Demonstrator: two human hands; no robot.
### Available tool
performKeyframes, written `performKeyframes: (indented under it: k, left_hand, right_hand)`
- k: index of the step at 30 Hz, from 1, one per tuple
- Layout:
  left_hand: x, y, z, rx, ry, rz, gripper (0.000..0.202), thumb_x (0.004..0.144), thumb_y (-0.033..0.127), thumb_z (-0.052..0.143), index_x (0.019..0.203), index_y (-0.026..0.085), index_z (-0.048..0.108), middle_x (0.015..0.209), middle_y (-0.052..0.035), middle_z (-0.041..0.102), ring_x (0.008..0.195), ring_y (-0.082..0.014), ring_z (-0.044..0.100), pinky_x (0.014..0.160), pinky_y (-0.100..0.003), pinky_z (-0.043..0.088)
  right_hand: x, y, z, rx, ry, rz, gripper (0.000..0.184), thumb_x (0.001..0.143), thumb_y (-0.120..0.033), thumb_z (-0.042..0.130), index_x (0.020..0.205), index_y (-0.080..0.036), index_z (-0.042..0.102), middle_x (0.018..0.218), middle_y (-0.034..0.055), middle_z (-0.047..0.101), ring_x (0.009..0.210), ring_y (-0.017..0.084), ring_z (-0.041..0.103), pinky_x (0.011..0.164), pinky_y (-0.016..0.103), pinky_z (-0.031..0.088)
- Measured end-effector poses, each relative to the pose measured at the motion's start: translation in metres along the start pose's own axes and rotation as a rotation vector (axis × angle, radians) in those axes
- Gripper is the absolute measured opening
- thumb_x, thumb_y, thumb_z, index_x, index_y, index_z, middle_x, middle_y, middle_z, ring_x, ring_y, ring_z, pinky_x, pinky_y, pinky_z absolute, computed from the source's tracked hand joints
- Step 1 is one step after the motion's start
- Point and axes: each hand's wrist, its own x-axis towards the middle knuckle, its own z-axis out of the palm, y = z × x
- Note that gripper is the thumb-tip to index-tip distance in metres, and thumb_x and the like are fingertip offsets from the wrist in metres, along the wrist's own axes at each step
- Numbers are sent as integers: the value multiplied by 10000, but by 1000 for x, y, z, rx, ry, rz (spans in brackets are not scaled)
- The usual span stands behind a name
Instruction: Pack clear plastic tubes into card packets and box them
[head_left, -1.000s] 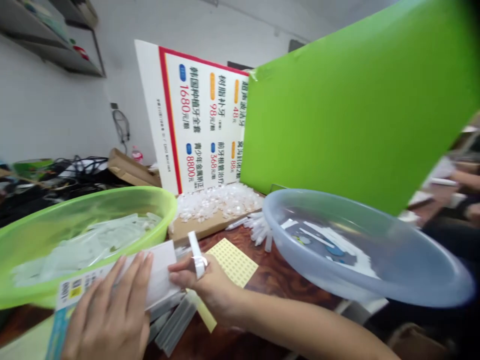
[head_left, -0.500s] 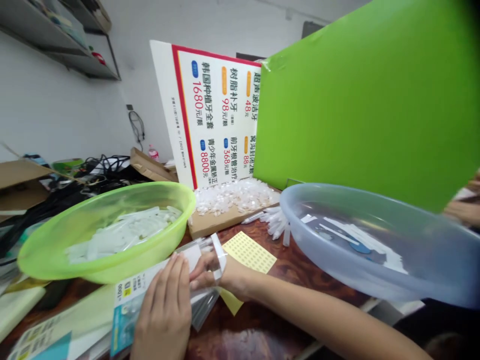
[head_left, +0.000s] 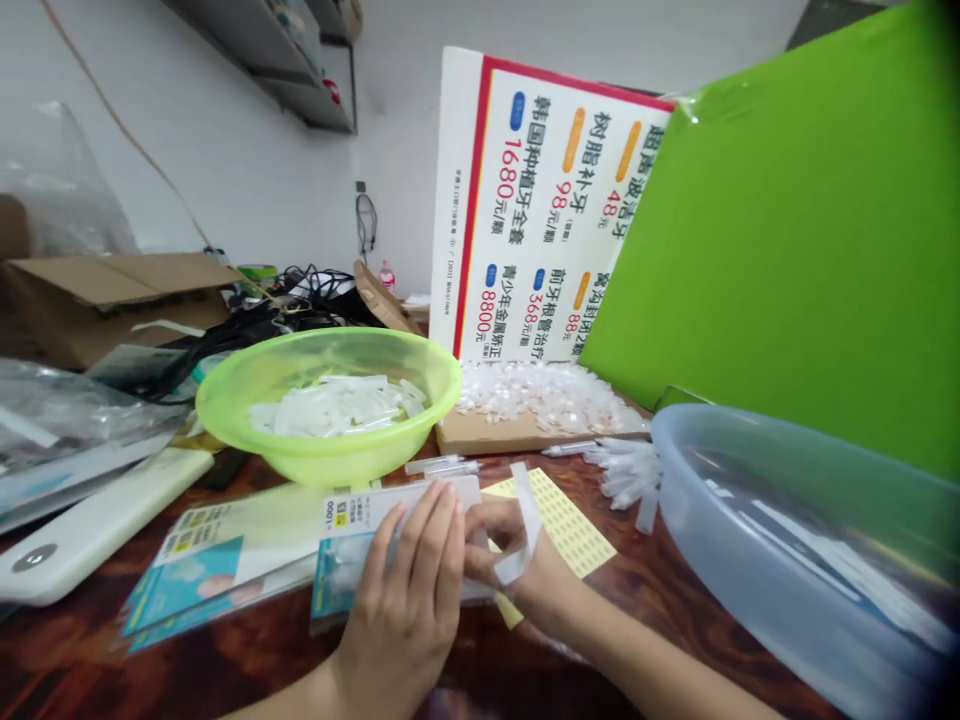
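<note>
As the left hand (head_left: 401, 610) clasps a packet (head_left: 356, 510), the right (head_left: 502, 545) pinches.

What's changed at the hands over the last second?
The left hand and right hand carried the card packet in its clear sleeve rightward and down, from over the green basin's rim to just above the tabletop. Neither let go. The yellow sticker sheet and pale-blue basin stayed put; the view swung.
</note>
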Motion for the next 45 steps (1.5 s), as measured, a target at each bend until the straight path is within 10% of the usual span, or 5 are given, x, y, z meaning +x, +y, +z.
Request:
performKeyframes:
  k: [15,21,31,45]
  left_hand:
    - [0,-5,1,-56,-55,104,430,887,-17,338,1236,9,587,1259,-180,670,1234,-279,576,1045,-404,395]
    - [11,-40,-3,-213,-162,-215,524,877,256,503,1350,30,484,1346,-224,592,1276,-320,522,1044,-458,423]
    - [8,-60,5,-330,-482,50,634,813,151,570,1420,82,398,1485,-218,457,1393,-311,406,1103,-478,406]
    - [12,-34,1,-1,-196,12,371,958,140,400,1264,123,609,1313,-160,643,1243,-343,576,1023,-528,487]
  right_hand:
    - [-3,6,2,-57,-14,10,218,808,-385,699,740,-178,699,661,16,619,647,175,557,674,291,500]
    - [-11,-8,5,-292,159,-97,133,850,-327,650,867,-198,673,759,24,678,621,146,579,570,229,455]
    - [-15,5,7,-444,250,-122,126,819,-300,619,841,-183,662,692,36,676,513,136,556,463,221,416]
    - [-15,15,5,-530,370,-229,160,833,-372,641,784,-238,712,652,44,697,511,186,621,485,265,489]
